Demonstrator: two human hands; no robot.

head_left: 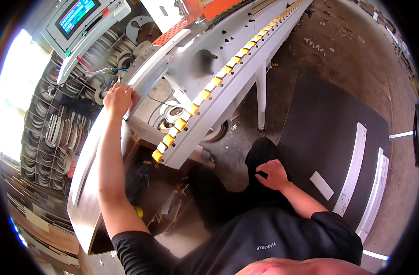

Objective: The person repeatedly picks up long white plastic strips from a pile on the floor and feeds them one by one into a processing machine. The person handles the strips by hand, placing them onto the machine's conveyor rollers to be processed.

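Note:
My left hand (120, 98) is at the end of my stretched arm, at the near left side of a long white machine. Its fingers are curled closed over a long white strip (151, 65) lying along the machine's edge, and their undersides are hidden. My right hand (272, 175) rests low, beside my dark-trousered knee (263, 151). Its fingers are loosely bent, with a gap between thumb and forefinger and nothing seen in them. Between my hands runs the machine's slanting rail (205, 117), topped by a row of yellow and white rollers (193, 109).
A control panel with a lit screen (77, 16) stands at the upper left. Racks of edge-band rolls (63, 130) fill the left side. On the right, a dark board (310, 133) carries white strips (354, 169) and a small white piece (322, 185). A machine leg (261, 101) stands ahead.

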